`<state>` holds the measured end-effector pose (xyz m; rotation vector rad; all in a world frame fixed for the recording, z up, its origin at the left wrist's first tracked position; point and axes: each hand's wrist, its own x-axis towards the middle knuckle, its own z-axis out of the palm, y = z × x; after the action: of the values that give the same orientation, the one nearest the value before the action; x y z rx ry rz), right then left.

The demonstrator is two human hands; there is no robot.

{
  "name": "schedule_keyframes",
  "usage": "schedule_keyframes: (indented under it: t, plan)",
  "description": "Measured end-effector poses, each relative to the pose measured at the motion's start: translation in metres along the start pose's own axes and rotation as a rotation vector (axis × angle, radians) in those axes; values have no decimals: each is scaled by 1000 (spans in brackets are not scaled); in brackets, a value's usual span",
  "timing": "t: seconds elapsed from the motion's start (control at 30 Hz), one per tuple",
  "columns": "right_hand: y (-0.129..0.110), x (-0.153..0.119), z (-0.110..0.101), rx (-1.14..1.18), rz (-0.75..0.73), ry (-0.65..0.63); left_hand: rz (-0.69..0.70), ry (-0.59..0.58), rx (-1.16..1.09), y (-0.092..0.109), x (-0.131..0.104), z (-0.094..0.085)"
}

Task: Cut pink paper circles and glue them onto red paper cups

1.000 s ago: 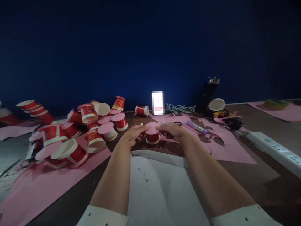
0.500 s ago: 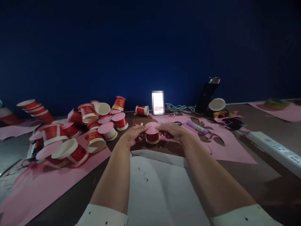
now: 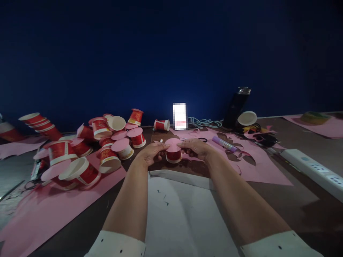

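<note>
In front of me an upside-down red paper cup (image 3: pixel 173 157) stands on the brown table, a round pink paper disc (image 3: pixel 173 144) lying over its base. My left hand (image 3: pixel 153 152) pinches the disc's left edge between thumb and fingers. On the opposite edge my right hand (image 3: pixel 195 147) grips it the same way, fingers curled. The disc reaches a little past the cup's sides. A small white object (image 3: pixel 161 141) shows just above the left fingers; its kind is unclear.
Several red cups with pink discs (image 3: pixel 122 148) are heaped at left on pink paper (image 3: pixel 53 214). Nested cups (image 3: pixel 43 125) lean behind. At right are cut pink paper (image 3: pixel 262 167), a purple glue tube (image 3: pixel 224 144), a power strip (image 3: pixel 313 167), a dark bottle (image 3: pixel 237 107) and tape (image 3: pixel 316 118).
Almost nothing differs. Both hands keep hold of the disc on the cup in the same place; the view has shifted very slightly.
</note>
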<state>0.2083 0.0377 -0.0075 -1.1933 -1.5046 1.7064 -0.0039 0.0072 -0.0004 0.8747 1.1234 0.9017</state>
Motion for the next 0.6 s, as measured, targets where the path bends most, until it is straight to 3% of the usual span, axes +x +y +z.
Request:
schedule_keyframes:
  t: [0.6]
  plan:
    - [0,-1,-1,-29,-17,-21,-11,9,12,1,0,0]
